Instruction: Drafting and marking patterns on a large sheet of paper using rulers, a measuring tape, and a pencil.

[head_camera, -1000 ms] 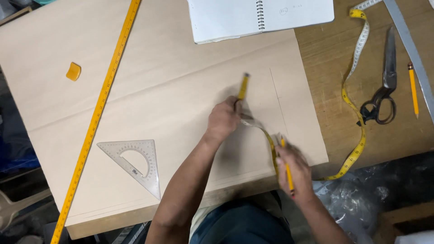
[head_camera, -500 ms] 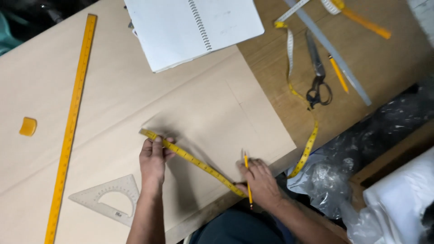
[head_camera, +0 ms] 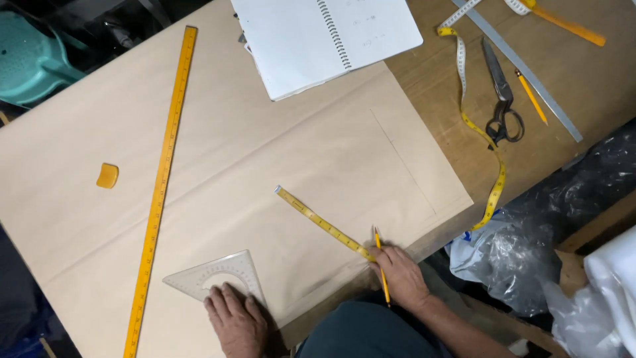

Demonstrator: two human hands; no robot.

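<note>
My right hand (head_camera: 401,277) holds a yellow pencil (head_camera: 380,262) at the near edge of a large sheet of brown paper (head_camera: 265,159). The same hand pins the near end of a short yellow tape measure (head_camera: 321,223) that lies diagonally on the paper. My left hand (head_camera: 235,321) lies flat on the paper with its fingertips on the lower edge of a clear set square with a protractor (head_camera: 215,275). A thin pencil line runs along the paper's right side.
A long yellow ruler (head_camera: 161,189) lies on the paper's left part, with an orange chalk piece (head_camera: 106,176) beside it. An open spiral notebook (head_camera: 324,36) is at the top. Scissors (head_camera: 500,99), a second tape measure (head_camera: 480,129), a pencil (head_camera: 531,97) and a metal ruler (head_camera: 523,69) lie on the wooden table.
My left hand let go of the tape's far end and came down to the set square. The tape now lies loose on the paper. The view shifted slightly.
</note>
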